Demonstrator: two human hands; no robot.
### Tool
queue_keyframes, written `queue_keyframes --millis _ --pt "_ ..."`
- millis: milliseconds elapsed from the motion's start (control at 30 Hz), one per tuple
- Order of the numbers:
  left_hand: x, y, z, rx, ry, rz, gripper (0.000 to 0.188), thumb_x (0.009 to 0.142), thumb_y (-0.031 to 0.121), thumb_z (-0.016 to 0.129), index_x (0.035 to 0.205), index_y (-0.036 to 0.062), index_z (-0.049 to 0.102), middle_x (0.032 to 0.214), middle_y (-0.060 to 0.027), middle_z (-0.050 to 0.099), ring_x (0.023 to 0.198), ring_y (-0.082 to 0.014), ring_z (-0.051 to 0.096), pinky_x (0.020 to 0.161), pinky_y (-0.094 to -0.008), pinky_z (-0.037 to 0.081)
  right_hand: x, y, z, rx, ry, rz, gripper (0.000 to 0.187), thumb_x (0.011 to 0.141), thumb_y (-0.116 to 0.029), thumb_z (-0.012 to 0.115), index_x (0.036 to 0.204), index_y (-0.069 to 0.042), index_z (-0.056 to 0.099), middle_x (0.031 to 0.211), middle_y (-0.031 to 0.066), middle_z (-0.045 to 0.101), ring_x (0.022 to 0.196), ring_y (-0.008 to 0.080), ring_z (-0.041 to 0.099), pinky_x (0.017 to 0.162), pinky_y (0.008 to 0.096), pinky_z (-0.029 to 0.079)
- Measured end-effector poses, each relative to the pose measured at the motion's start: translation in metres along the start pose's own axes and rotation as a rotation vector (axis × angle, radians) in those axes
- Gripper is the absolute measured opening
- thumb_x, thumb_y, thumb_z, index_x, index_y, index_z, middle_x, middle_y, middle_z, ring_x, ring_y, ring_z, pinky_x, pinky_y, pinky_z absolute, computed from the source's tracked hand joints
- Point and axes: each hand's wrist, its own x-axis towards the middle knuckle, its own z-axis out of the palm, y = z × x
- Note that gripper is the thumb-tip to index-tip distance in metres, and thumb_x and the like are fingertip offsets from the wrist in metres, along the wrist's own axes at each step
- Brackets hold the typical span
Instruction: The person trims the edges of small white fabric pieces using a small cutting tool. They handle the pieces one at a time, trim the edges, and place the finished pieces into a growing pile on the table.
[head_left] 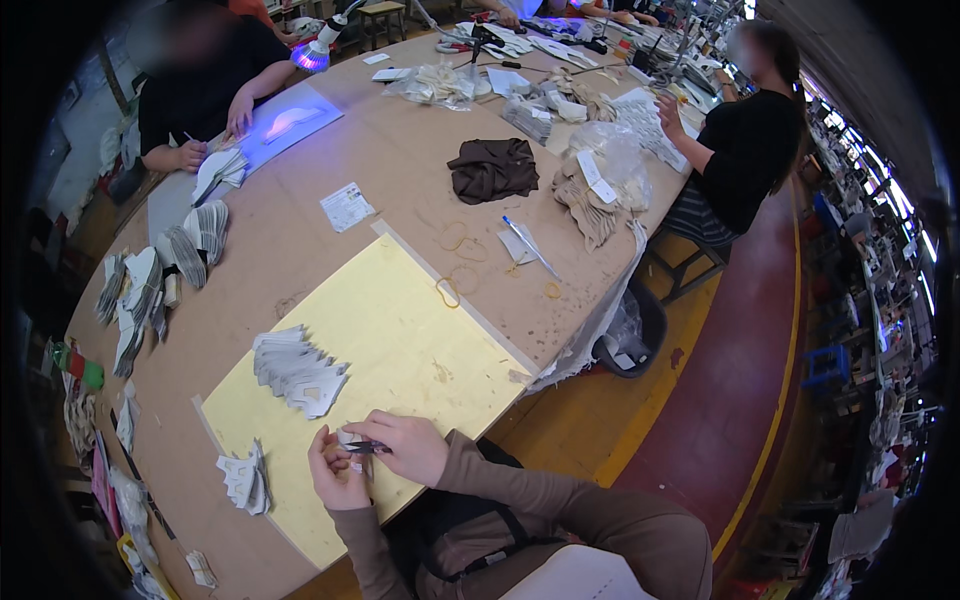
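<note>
Over the near edge of the yellow sheet (440, 340), my two hands meet. My right hand (412, 447) is closed on a small pair of dark thread snips (360, 447), their blades pointing left. With bent fingers, my left hand (338, 478) pinches a small white piece (346, 437) right at the blades; its exact shape is mostly hidden by the fingers. Just beyond lies a fanned stack of white cut pieces (300, 370). A smaller pile of white pieces (247, 478) rests to the left, at the sheet's edge.
Grey-white stacks (180, 255) line the table's left side. A dark brown cloth (493, 169), a blue pen (530, 247) and bagged pieces (600, 185) lie farther off. One person works under a lamp (312, 56) at far left, another sits at the right. A dark bin (637, 330) stands beside the table.
</note>
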Motion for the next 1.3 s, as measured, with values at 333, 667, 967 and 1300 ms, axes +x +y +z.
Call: queue_keyframes --millis 333,667,967,1300 --pt "-0.002 -0.006 -0.019 -0.190 -0.005 0.044 0.011 0.085 -0.006 0.063 0.088 0.0011 0.054 0.088 -0.0008 0.048 0.078 -0.0083 0.049 0.072 -0.0203 0.043 0.001 -0.020 -0.027 0.259 0.036 -0.049 0.042 0.077 -0.002 0.066 0.118 -0.010 0.063 0.095 0.0049 0.062 0.080 0.0226 0.065 0.067 0.0318 0.053" --pt "-0.014 0.034 -0.022 -0.315 -0.168 -0.087 0.009 0.088 0.003 0.066 0.093 -0.0027 0.061 0.089 -0.0046 0.062 0.082 -0.0097 0.057 0.074 -0.0231 0.045 -0.006 -0.023 -0.031 0.719 -0.031 0.153 0.021 0.087 -0.001 0.068 0.107 -0.001 0.066 0.095 0.0057 0.064 0.081 0.0124 0.063 0.071 0.0259 0.052" --pt "-0.012 0.040 -0.017 -0.225 -0.129 -0.058 0.011 0.089 0.005 0.064 0.094 -0.0048 0.062 0.085 -0.0032 0.061 0.078 -0.0101 0.054 0.073 -0.0248 0.044 -0.005 -0.034 -0.043 0.632 0.013 0.335 0.030 0.087 0.000 0.067 0.117 0.001 0.061 0.101 0.0061 0.063 0.092 0.0089 0.058 0.075 0.0226 0.049" --pt "-0.010 0.062 -0.004 -0.144 -0.082 -0.016 0.018 0.088 0.012 0.067 0.084 -0.0039 0.063 0.074 -0.0044 0.058 0.071 -0.0105 0.051 0.067 -0.0247 0.042 -0.010 -0.067 -0.073 0.165 0.165 0.019 0.038 0.082 0.000 0.068 0.119 0.000 0.064 0.096 0.0108 0.067 0.084 0.0178 0.063 0.069 0.0285 0.043"
